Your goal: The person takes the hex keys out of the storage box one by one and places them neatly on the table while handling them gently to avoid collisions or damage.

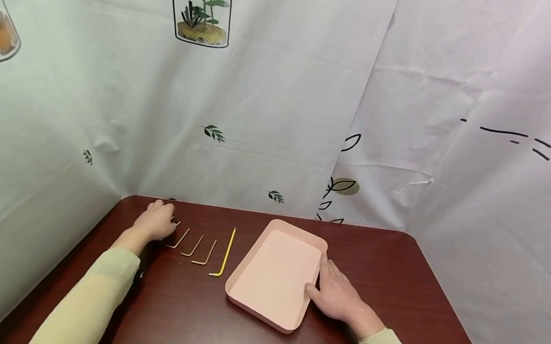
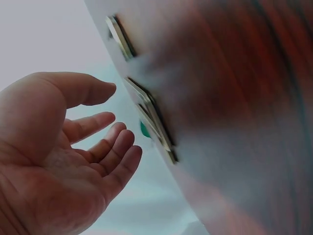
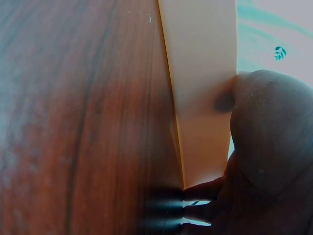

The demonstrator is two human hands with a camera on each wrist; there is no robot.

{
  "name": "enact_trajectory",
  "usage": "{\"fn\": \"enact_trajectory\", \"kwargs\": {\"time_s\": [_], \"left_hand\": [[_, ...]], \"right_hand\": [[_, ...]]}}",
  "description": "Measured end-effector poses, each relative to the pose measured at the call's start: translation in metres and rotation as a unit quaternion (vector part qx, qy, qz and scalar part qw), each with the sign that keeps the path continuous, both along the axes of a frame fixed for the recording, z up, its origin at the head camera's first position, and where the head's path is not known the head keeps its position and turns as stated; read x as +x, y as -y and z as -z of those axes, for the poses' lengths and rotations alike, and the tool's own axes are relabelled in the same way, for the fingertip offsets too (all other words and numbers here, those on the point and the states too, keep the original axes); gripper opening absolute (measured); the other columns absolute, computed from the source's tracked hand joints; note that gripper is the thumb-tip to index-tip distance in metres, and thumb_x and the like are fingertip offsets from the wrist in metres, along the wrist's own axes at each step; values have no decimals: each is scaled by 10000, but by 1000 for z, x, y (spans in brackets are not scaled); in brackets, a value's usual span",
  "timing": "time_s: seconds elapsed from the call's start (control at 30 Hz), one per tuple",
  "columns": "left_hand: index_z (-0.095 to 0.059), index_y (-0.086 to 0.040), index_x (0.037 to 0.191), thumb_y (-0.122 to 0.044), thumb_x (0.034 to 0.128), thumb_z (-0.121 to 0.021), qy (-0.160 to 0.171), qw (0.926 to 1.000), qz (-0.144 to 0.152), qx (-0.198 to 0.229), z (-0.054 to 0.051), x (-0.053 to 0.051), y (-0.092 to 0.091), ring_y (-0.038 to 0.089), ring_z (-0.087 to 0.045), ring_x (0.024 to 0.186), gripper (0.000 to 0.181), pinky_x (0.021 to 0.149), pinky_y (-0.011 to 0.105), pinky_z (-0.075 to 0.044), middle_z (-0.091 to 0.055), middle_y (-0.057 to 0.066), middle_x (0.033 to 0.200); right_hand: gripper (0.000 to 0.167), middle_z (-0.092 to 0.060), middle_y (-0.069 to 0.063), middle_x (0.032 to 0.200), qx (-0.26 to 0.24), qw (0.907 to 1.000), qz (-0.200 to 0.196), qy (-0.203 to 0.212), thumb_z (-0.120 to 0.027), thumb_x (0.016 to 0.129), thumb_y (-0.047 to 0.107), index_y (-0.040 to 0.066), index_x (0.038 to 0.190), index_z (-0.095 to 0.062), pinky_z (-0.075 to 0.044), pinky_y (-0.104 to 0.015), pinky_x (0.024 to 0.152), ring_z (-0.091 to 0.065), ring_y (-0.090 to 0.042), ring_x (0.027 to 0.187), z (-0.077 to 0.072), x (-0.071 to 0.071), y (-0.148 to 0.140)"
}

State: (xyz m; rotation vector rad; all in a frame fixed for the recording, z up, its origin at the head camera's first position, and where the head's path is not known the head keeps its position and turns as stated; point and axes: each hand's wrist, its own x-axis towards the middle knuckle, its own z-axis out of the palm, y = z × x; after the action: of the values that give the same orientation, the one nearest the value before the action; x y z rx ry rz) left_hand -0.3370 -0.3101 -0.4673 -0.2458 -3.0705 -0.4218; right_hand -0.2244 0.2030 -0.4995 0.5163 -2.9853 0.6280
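Note:
My left hand [image 1: 155,221] reaches over the far left of the table. In the left wrist view its fingers are loosely bent, with nothing between them, just short of some L-shaped hex keys [image 2: 150,110]. More bare-metal hex keys [image 1: 209,253] lie in a row to its right, ending with a longer yellow hex key [image 1: 227,252]. Some keys are partly hidden behind the left hand. A shallow pink tray [image 1: 271,273] sits right of the keys. My right hand [image 1: 338,295] holds its right side, thumb over the rim and fingers along the outer wall.
The dark reddish-brown table [image 1: 184,317] has rounded far corners. Whitish fabric [image 1: 280,112] printed with plants and jars hangs behind it and at both sides.

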Motion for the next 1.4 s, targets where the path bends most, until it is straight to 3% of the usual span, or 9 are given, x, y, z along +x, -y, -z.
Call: {"fn": "enact_trajectory", "kwargs": {"time_s": [0.17, 0.6, 0.87, 1.4], "left_hand": [[-558, 197, 1429, -119, 1029, -677, -370, 9993, 111, 11, -2, 5, -17, 588, -510, 1262, 523, 1014, 697, -484, -529, 431, 1365], [-580, 153, 1434, -217, 1021, -752, -1151, 9920, 515, -98, -9, 26, -62, 514, -559, 1181, 581, 968, 627, -513, -582, 318, 1227], [-578, 123, 1472, -252, 1013, -782, -1251, 9896, 698, -101, -13, 41, -85, 469, -569, 1166, 627, 960, 602, -519, -588, 297, 1257], [-609, 114, 1408, -310, 965, -833, -1546, 9836, 857, -362, -7, 67, -119, 441, -580, 1122, 653, 941, 572, -541, -591, 270, 1199]], "right_hand": [[949, -518, -335, 1575, -3, 10000, -5, -84, -681, 1019, 274, -156, 1690, -167, -454, -593, 1176, -518, -458, 1474, 1, 0, 0], [956, -426, -360, 1658, -95, 9999, -23, 36, -682, 1050, 314, -180, 1680, -160, -414, -594, 1216, -450, -476, 1540, 1, 0, -1], [957, -389, -393, 1667, -81, 9999, -28, 56, -679, 1057, 336, -201, 1665, -171, -401, -617, 1220, -430, -511, 1548, 1, 0, -2], [969, -385, -384, 1675, -97, 9999, 5, 132, -686, 1061, 344, -177, 1683, -156, -395, -615, 1226, -412, -505, 1562, 0, -1, -2]]}}
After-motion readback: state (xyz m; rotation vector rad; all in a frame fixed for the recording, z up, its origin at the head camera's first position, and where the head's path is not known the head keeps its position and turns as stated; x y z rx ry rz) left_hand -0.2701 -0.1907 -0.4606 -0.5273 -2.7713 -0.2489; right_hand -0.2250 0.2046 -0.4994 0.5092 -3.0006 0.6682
